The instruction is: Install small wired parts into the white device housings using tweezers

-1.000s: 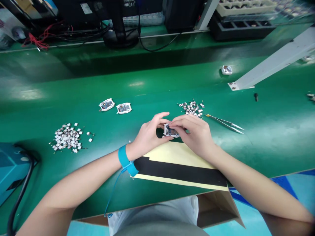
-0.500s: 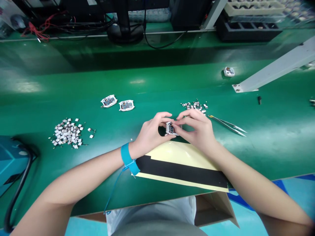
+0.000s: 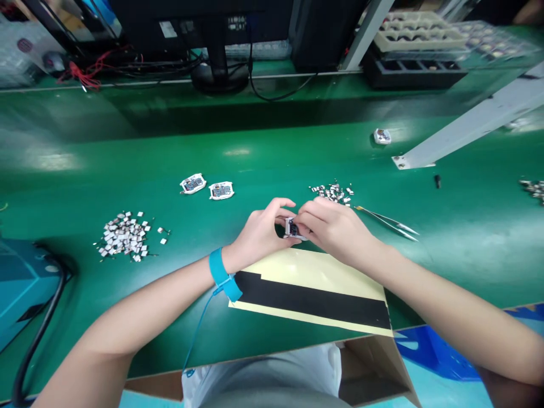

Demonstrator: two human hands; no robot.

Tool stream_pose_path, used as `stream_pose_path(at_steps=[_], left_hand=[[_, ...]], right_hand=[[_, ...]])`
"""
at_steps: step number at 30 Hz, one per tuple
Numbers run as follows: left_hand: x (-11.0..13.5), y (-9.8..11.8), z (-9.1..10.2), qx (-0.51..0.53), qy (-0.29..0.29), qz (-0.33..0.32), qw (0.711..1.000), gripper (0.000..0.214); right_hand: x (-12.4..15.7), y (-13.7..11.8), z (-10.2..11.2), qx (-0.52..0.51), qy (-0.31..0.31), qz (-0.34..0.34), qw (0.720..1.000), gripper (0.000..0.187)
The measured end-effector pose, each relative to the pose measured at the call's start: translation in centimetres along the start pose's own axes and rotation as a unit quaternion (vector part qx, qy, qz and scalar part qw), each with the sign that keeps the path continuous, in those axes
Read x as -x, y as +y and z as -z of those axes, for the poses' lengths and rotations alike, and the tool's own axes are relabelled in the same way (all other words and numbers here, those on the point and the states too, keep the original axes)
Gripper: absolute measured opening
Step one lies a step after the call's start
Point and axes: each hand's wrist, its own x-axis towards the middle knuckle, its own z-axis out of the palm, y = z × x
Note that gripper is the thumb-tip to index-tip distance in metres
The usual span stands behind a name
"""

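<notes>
Both my hands meet over the green bench mat, holding a small white-framed circuit board [image 3: 292,228] between their fingertips. My left hand [image 3: 259,229] grips one side, and my right hand [image 3: 334,224] covers the other side and hides part of the board. Just beyond my right hand lies a heap of tiny white-and-metal parts [image 3: 332,192], with steel tweezers [image 3: 387,222] to its right. Further left are two similar white-framed boards [image 3: 207,187] and a larger heap of tiny parts [image 3: 124,237]. A blue wrist strap [image 3: 221,275] circles my left wrist.
A yellow sheet with a black strip [image 3: 310,300] lies under my hands. A lone board [image 3: 382,136] and a white metal bracket [image 3: 467,122] sit to the right. Monitor stands, cables and black trays line the back; a cardboard box [image 3: 374,368] sits below the bench edge.
My right hand has closed further over the board, hiding more of it. The whole view has shifted slightly as my head moved. The board stays held between both hands.
</notes>
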Motion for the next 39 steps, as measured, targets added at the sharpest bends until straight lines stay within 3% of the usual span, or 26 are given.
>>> stream_pose_path(at_steps=[8, 12, 15, 17, 19, 21, 23, 25, 28, 32, 35, 39], left_hand=[[0.1, -0.1, 0.0, -0.007, 0.011, 0.004, 1.000, 0.050], [0.1, -0.4, 0.5, 0.007, 0.017, 0.021, 1.000, 0.051], [0.5, -1.2, 2.2, -0.071, 0.058, 0.041, 0.995, 0.050], [1.1, -1.9, 3.8, -0.183, 0.091, 0.061, 0.977, 0.047], [1.8, -2.4, 5.0, -0.314, 0.103, 0.053, 0.942, 0.043], [2.2, -2.4, 5.4, -0.423, 0.109, -0.009, 0.899, 0.036], [1.6, -1.9, 4.6, -0.478, 0.099, -0.080, 0.869, 0.029], [-0.2, -1.1, 3.0, -0.476, 0.059, -0.122, 0.869, 0.024], [-4.6, -0.3, 0.0, -0.449, -0.006, -0.121, 0.885, 0.017], [-9.6, -0.9, -2.7, -0.463, -0.048, -0.110, 0.878, 0.012], [-10.8, -1.7, -3.3, -0.482, -0.074, -0.118, 0.865, 0.014], [-10.4, -1.5, -3.1, -0.514, -0.084, -0.129, 0.844, 0.014]], right_hand=[[-1.9, -0.2, 0.9, 0.069, -0.069, 0.116, 0.988, 0.020], [-2.5, 0.9, 0.9, -0.004, -0.083, 0.135, 0.987, 0.023], [-2.1, 6.0, 0.7, -0.070, -0.065, 0.086, 0.992, 0.036], [-1.3, 11.2, 0.6, -0.001, -0.070, -0.015, 0.997, 0.049], [-0.2, 16.6, 0.2, 0.121, -0.156, -0.113, 0.974, 0.057], [0.9, 21.0, -0.4, 0.160, -0.195, -0.134, 0.958, 0.056], [1.7, 23.9, -1.2, 0.182, -0.220, -0.136, 0.949, 0.052], [1.9, 25.5, -1.9, 0.194, -0.240, -0.129, 0.942, 0.047], [1.6, 26.6, -2.4, 0.199, -0.270, -0.111, 0.935, 0.042], [1.1, 27.6, -2.2, 0.203, -0.300, -0.103, 0.926, 0.043], [1.3, 28.0, -2.1, 0.210, -0.312, -0.109, 0.920, 0.042], [1.7, 28.1, -1.7, 0.215, -0.321, -0.119, 0.915, 0.029]])
